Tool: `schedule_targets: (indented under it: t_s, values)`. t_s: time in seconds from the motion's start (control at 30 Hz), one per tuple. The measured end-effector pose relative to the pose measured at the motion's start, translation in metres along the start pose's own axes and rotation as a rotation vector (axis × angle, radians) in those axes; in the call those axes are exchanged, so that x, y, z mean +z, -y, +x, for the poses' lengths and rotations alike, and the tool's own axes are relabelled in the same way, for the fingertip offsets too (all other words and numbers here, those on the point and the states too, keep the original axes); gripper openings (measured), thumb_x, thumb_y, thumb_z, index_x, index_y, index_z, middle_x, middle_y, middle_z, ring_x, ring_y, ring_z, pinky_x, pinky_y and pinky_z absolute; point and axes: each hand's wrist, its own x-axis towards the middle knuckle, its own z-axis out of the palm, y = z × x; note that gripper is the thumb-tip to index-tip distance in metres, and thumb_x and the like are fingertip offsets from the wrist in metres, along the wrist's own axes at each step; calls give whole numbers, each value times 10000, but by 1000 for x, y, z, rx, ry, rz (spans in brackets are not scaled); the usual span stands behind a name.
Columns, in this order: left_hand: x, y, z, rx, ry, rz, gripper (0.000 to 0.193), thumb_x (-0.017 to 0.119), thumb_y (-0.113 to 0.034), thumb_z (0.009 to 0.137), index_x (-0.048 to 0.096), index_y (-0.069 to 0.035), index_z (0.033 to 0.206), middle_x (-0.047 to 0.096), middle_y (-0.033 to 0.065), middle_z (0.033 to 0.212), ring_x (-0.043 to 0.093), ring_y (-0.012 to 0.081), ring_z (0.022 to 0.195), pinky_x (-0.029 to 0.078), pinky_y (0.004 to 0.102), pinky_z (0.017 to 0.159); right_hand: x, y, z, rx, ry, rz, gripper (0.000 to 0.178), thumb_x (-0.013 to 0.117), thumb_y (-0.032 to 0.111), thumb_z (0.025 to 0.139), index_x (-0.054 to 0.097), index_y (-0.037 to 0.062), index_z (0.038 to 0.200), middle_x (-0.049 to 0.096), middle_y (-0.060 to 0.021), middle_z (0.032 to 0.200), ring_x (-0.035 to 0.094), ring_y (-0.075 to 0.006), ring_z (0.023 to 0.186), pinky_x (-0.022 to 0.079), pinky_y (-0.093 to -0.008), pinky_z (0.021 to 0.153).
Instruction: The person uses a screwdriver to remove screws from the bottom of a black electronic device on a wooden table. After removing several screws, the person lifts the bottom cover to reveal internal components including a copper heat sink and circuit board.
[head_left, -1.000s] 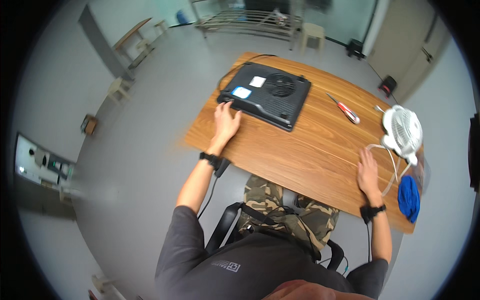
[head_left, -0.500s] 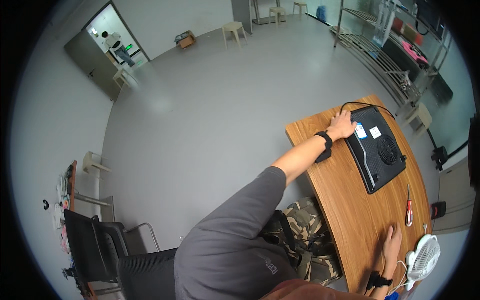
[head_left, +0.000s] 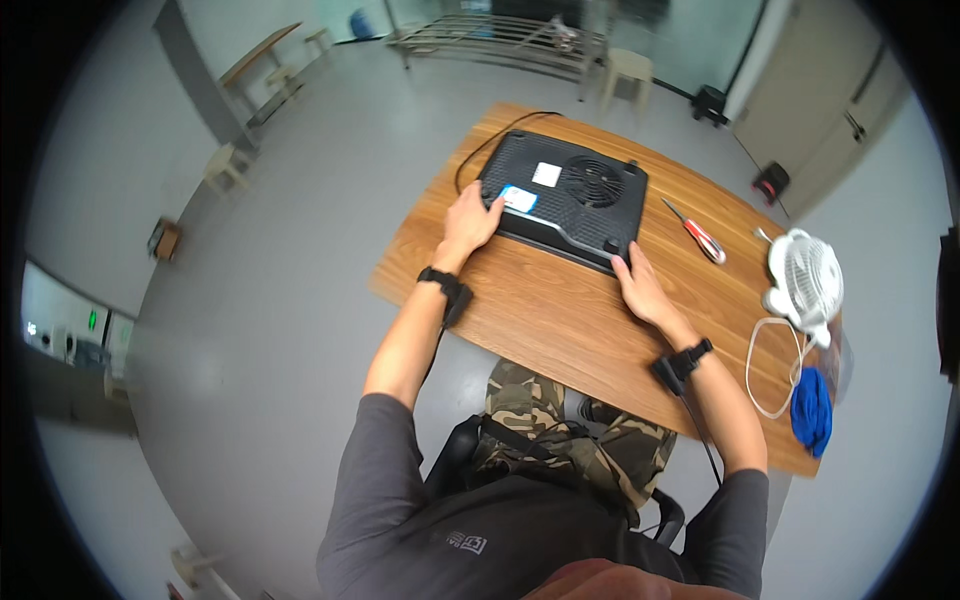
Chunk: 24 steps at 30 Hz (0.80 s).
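A black laptop cooling pad (head_left: 540, 215) lies on the wooden table, with a round fan grille, a white sticker and a blue-white label facing up. My left hand (head_left: 468, 220) holds its near left corner, the thumb reaching over the edge by the label. At the near right corner, my right hand (head_left: 645, 287) has its fingers along the side and its thumb against the front edge. The fingertips of both hands are partly hidden by the pad's edges. To the right of the pad lies a screwdriver (head_left: 700, 238) with a red and clear handle.
A white fan (head_left: 805, 280) with a pale cable stands at the table's right edge, near a bundled blue cloth (head_left: 811, 412). A black cord (head_left: 478, 152) curves behind the pad's left side. Beyond the table are a metal rack (head_left: 500, 45) and a plastic stool (head_left: 627, 75).
My view has swung right toward the table. My right hand has moved from the bare tabletop to the pad's near right corner, while my left hand stays at the pad.
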Motion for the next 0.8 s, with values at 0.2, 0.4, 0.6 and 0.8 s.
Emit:
schedule_targets:
  t_s: [0.2,0.4,0.6,0.8]
  values:
    - [-6,-34,-30,85,67,79,769,618,-520,971,475,50,1466,593,289,1405,610,466,1245,490,523,1053,-33,0,-39,73,-17,9,1025,496,670,1006,261,-154,1567,280,-359,1633,245,-436,1558,215,-437,1287]
    - [-16,-41,-89,173,69,132,732,630,-488,983,504,59,1453,603,296,1391,609,446,1259,493,500,1059,-54,-12,-114,-12,96,92,1022,603,628,973,296,-155,1553,314,-362,1615,282,-438,1542,243,-445,1278]
    - [-39,-50,-115,145,157,87,748,648,-470,977,475,62,1473,579,279,1428,580,439,1299,472,486,1083,-67,-9,-170,-94,263,28,1021,607,659,957,315,-101,1575,377,-341,1591,372,-436,1499,293,-425,1262]
    - [-53,-57,-143,183,166,55,662,709,-404,950,522,60,1384,621,264,1319,591,435,1242,471,496,1048,-132,-26,-159,-62,339,8,560,638,438,1003,645,-6,1343,704,-253,1249,710,-348,1104,554,-411,971]
